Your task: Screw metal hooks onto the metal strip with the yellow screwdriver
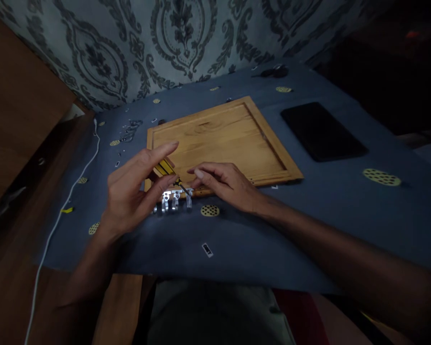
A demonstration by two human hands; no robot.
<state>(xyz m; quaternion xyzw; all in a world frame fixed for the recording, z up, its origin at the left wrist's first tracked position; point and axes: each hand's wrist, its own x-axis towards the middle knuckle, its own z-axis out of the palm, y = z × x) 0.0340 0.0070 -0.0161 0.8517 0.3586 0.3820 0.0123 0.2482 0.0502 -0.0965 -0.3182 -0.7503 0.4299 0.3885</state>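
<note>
My left hand (134, 189) is closed on a yellow and black screwdriver (165, 167), whose shaft slants down to the right. The tip of the shaft meets a metal hook (189, 199) at the near edge of a framed wooden board (215, 139). More shiny metal hooks (166, 201) line that edge, some partly behind my left hand. My right hand (230, 184) rests over the board's near edge, thumb and fingers drawn together beside the screwdriver tip. Whatever its fingertips pinch is too small to make out.
Loose metal pieces (131, 130) lie on the blue patterned tablecloth (244, 249) at the left. A black tablet-like slab (323, 132) is right of the board, and a dark object (275, 72) sits at the back. Along the left side runs a white cable (69, 196).
</note>
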